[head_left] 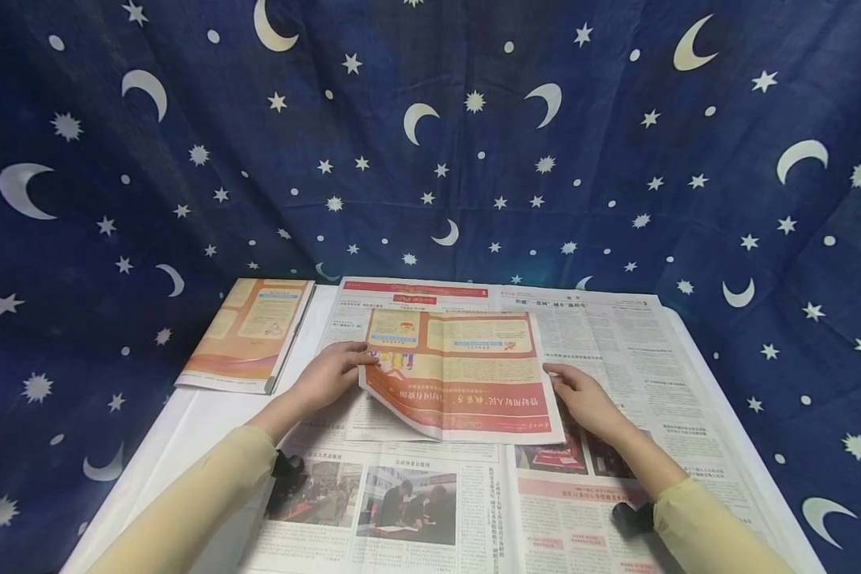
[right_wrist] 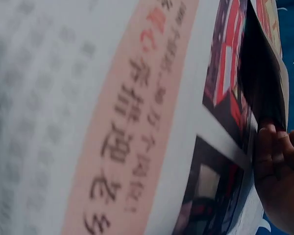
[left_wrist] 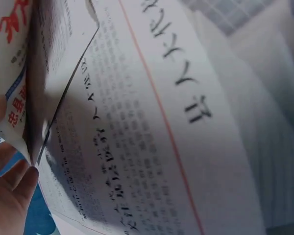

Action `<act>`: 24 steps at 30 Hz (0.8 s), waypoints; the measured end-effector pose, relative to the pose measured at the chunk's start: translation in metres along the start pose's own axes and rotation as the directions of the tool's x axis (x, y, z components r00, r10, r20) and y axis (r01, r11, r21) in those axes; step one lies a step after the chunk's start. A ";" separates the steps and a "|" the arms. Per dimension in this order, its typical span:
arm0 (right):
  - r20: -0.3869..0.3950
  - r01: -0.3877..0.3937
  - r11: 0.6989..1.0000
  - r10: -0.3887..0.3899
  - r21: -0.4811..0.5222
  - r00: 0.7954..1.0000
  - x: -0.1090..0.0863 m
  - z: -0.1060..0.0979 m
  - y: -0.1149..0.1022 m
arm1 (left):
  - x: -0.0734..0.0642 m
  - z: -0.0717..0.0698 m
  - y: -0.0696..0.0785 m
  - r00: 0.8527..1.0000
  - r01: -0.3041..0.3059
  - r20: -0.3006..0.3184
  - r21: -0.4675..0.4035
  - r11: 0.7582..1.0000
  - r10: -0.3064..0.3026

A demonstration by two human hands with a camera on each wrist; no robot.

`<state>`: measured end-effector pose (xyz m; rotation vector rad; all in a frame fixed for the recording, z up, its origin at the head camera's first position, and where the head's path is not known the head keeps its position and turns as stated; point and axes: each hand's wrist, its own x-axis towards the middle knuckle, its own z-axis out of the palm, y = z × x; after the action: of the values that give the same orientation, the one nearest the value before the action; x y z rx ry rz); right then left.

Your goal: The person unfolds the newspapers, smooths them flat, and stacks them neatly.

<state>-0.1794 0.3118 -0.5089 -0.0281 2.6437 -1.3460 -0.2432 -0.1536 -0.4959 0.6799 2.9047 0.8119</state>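
A folded newspaper with an orange and red page up lies over a larger spread-out newspaper in the head view. My left hand pinches its left edge, where the lower left corner curls up. In the left wrist view, the thumb of the left hand is on the printed face and the other fingers are behind the sheet. My right hand holds the right edge, its fingertips partly hidden by the paper. The right wrist view shows the right hand at that edge, above a dark gap under it.
Another folded orange newspaper lies at the left on the white table. Behind the table hangs a dark blue curtain with moons and stars. A black wrist strap piece is by the right sleeve.
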 end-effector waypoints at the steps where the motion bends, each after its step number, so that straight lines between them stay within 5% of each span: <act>1: -0.002 0.012 1.000 -0.012 -0.018 1.000 0.001 -0.001 0.001 | 0.001 -0.001 0.000 1.000 -0.004 0.000 -0.011 1.000 0.004; 12: 0.008 0.071 0.995 -0.070 -0.075 0.997 0.006 -0.009 0.006 | 0.005 -0.016 0.002 0.998 0.028 -0.046 -0.248 0.968 -0.040; 24: -0.052 0.172 0.960 -0.188 -0.221 0.981 0.037 -0.011 -0.015 | 0.010 -0.032 0.004 0.998 0.053 -0.030 -0.291 0.955 -0.064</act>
<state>-0.2188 0.3083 -0.4955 -0.2590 2.8983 -1.1194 -0.2560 -0.1618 -0.4652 0.5521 2.7378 1.2225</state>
